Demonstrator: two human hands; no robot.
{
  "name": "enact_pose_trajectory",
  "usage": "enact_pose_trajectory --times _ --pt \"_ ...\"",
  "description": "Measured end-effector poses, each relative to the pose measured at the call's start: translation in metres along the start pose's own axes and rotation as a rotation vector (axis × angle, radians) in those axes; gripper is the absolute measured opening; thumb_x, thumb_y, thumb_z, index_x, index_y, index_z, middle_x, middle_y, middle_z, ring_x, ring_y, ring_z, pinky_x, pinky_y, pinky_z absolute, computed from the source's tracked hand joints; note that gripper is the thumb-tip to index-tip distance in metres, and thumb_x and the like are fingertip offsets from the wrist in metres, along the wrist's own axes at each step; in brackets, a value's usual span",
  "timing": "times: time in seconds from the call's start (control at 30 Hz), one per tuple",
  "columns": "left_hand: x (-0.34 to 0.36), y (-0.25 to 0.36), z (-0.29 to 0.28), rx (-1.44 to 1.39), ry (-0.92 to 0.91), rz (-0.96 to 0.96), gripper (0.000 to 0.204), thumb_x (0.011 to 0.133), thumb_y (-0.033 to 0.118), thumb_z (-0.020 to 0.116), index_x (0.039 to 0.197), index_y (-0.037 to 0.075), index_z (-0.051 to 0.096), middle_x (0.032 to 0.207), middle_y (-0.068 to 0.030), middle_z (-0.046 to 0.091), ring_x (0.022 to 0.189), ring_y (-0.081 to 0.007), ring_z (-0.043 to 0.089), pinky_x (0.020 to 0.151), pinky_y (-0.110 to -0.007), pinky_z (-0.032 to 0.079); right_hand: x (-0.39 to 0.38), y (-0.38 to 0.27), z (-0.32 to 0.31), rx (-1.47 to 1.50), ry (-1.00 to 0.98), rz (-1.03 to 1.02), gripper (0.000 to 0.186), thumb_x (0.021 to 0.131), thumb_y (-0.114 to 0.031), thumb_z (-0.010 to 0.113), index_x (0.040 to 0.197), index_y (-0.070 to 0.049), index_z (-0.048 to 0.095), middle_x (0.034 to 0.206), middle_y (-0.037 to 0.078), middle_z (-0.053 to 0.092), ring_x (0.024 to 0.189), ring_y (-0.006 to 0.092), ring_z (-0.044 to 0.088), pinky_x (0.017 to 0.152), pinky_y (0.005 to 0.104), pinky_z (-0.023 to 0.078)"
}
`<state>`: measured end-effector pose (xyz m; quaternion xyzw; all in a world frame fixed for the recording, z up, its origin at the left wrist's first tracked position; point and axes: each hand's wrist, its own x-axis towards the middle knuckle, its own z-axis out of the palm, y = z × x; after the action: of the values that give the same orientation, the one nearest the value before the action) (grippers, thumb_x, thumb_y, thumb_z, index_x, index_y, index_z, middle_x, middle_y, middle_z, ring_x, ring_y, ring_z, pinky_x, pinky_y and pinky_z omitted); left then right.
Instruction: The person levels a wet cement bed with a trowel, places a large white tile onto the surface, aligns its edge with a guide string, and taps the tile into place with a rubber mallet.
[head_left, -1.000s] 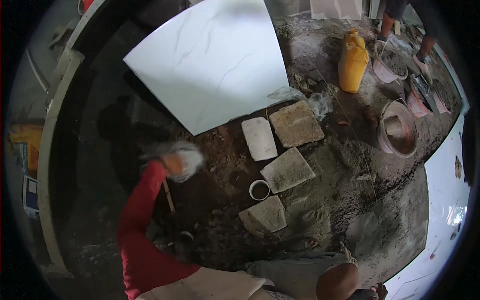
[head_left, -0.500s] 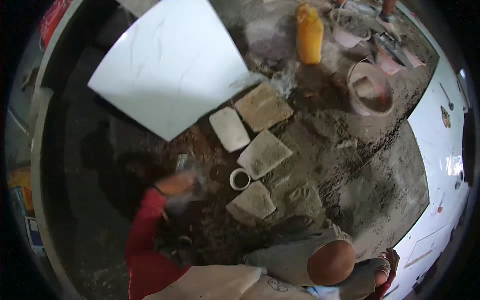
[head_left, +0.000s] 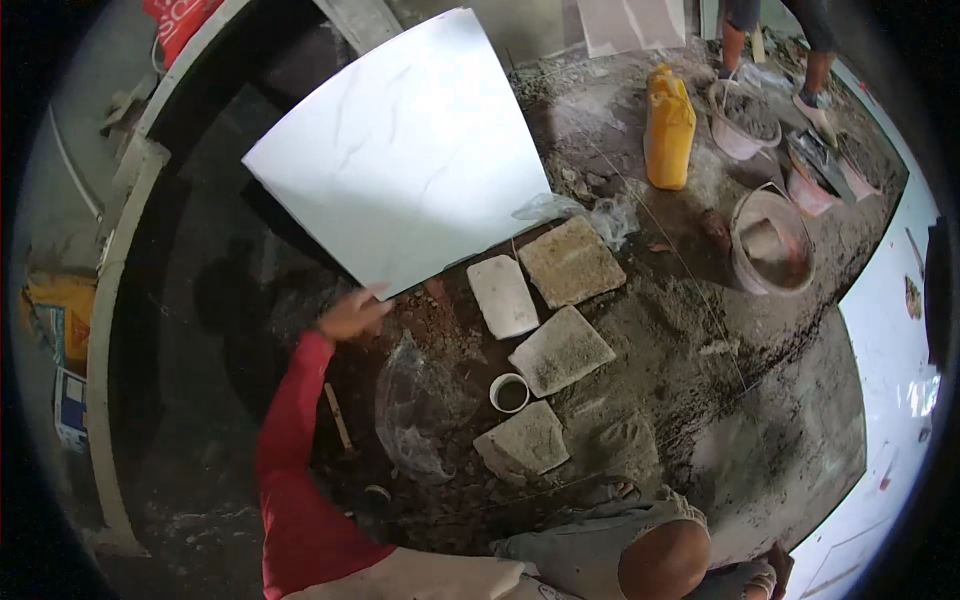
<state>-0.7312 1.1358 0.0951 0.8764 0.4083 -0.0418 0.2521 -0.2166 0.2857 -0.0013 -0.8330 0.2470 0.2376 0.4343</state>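
Note:
My left hand (head_left: 350, 315) reaches out, fingers apart and empty, close to the lower corner of a large white marbled tile (head_left: 395, 150); contact is unclear. A crumpled clear plastic sheet (head_left: 415, 420) lies below it on rubble, beside a wooden-handled tool (head_left: 336, 415). Stone pavers (head_left: 572, 262) surround a white pipe opening (head_left: 509, 393) to its right. My right hand (head_left: 780, 570) shows only in part at the lower right, near a white tiled surface (head_left: 905, 460), its fingers unclear.
A yellow jerrycan (head_left: 668, 130), mortar buckets (head_left: 740, 125) and a pail (head_left: 745, 270) stand at upper right. A person's legs (head_left: 815, 70) are behind them. A string runs across rough mortar. A concrete ledge (head_left: 110, 400) borders the left, with bags (head_left: 60, 310) beyond.
My left hand has let go of the clear plastic, which now lies flat on the ground, and has moved up toward the tile corner. The view has shifted with my head.

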Motion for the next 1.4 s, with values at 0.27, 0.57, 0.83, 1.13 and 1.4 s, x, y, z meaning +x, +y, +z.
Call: enact_pose_trajectory --times 0.27,0.57,0.83,1.13,1.4 --pt "0.284 -0.005 -0.227 0.647 1.226 0.179 0.061 0.082 0.051 0.066 0.12 0.004 0.058 0.112 -0.0217 0.063 0.099 -0.0376 0.063 0.083 -0.049 0.05 0.034 0.024 -0.019 -0.041 0.003 -0.128 0.034 0.09 -0.035 0.063 0.093 -0.001 0.068 0.073 0.007 0.066 0.06 0.0173 0.06 0.057 0.0333 0.049" --pt "0.355 -0.1 -0.238 1.064 0.616 -0.211 0.078 0.088 0.05 0.063 0.141 0.0 0.038 0.14 -0.0198 0.047 0.133 -0.0361 0.039 0.111 -0.045 0.032 -0.039 0.03 -0.117 -0.615 0.284 -0.09 0.037 0.09 -0.038 0.066 0.087 -0.002 0.071 0.072 0.006 0.067 0.061 0.0169 0.06 0.059 0.035 0.05" --pt "0.318 -0.056 -0.299 1.128 0.997 -0.074 0.076 0.081 0.06 0.065 0.136 0.012 0.045 0.129 -0.0143 0.052 0.114 -0.037 0.055 0.095 -0.05 0.047 -0.068 0.031 -0.049 -0.125 0.239 0.021 0.041 0.091 -0.038 0.065 0.086 0.003 0.068 0.068 0.006 0.064 0.058 0.0133 0.058 0.054 0.0303 0.047" --pt "0.27 -0.018 -0.354 0.949 0.869 -0.08 0.08 0.08 0.073 0.056 0.131 0.012 0.047 0.134 -0.009 0.049 0.112 -0.0348 0.058 0.089 -0.056 0.047 -0.015 0.04 -0.02 0.044 0.118 0.005 0.039 0.092 -0.038 0.065 0.087 0.001 0.067 0.067 0.007 0.062 0.054 0.0149 0.056 0.051 0.0298 0.045" --pt "0.177 0.069 -0.276 1.052 0.848 -0.155 0.075 0.082 0.07 0.057 0.126 0.009 0.057 0.129 -0.0089 0.059 0.118 -0.0323 0.056 0.096 -0.048 0.045 0.025 0.037 -0.028 -0.038 0.052 -0.165 0.04 0.095 -0.035 0.06 0.082 0.002 0.065 0.067 0.008 0.062 0.054 0.0156 0.055 0.051 0.0328 0.045"
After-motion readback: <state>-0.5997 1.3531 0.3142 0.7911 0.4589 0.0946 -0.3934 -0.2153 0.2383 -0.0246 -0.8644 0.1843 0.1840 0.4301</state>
